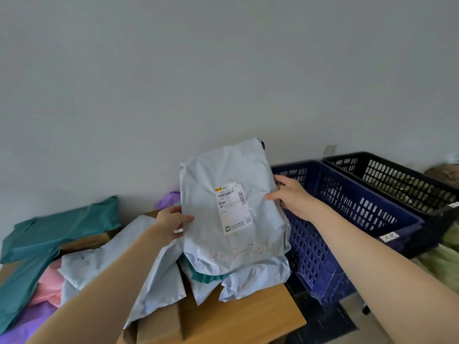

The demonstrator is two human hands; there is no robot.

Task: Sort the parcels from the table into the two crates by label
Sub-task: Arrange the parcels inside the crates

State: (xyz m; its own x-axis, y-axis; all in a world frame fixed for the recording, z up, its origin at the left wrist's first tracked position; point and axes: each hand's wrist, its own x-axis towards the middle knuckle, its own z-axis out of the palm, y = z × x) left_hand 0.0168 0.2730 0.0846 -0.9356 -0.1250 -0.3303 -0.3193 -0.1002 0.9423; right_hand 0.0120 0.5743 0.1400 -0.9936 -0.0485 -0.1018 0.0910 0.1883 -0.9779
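Grey wall [223, 70] behind, wooden table [248, 321] heaped with bags. The pale parcel [203, 184] is held up at the person's 12 o'clock, with the left hand [171, 225] pinching its 9 o'clock edge and the right hand [290, 194] its 3 o'clock edge. It looks light, floppy and slippery, so the edges seem best. The blue crate [347, 207] waits at 3 o'clock.

Soft, cool, rather dim light fills the view evenly, so the wall [223, 70] reads as flat grey-blue and shadows are faint, darkest under the heap of bags on the table [260, 319] and inside the blue crate [347, 219]. The grey parcel [231, 207] carries only a mild sheen on its creases, and its label's small print is too soft to read. The teal parcel [64, 224] at the left is smeared by blur, and the wide lens stretches whatever lies along the bottom edge and bends the crate's rim.
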